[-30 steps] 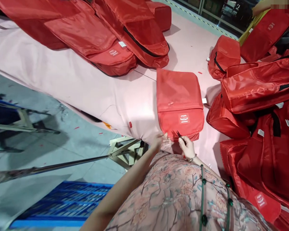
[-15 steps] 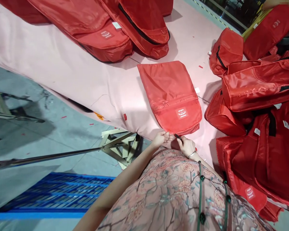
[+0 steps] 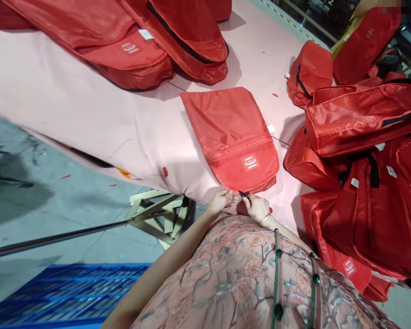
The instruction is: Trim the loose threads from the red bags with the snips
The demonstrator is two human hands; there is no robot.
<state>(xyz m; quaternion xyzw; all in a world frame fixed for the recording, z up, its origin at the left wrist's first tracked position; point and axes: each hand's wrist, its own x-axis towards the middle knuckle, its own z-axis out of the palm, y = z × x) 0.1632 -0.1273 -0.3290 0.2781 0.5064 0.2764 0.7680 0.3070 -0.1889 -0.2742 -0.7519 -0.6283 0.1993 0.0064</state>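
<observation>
A flat red fabric bag [image 3: 226, 116] with a white printed label lies on the pink-covered table [image 3: 150, 119]. At the bag's near edge, my left hand [image 3: 223, 200] is closed, its fingertips pinching the red fabric's rim. My right hand [image 3: 258, 208], with a bracelet at the wrist, is wrapped round a small dark tool [image 3: 243, 194] that looks like thread snips. The tool's tip points at the rim close to my left fingertips. Whether its blades are apart is too small to tell.
Red bags [image 3: 363, 119] are piled to the right, and more red bags [image 3: 123, 50] lie at the upper left. Below the table are a pale metal stand [image 3: 157, 214] and a blue plastic grate [image 3: 71, 292]. Part of another person [image 3: 361, 8] shows at the upper right.
The whole view has shifted, so the bags and table appear further left. Both hands keep their places at the bag's rim, with little visible change in grip.
</observation>
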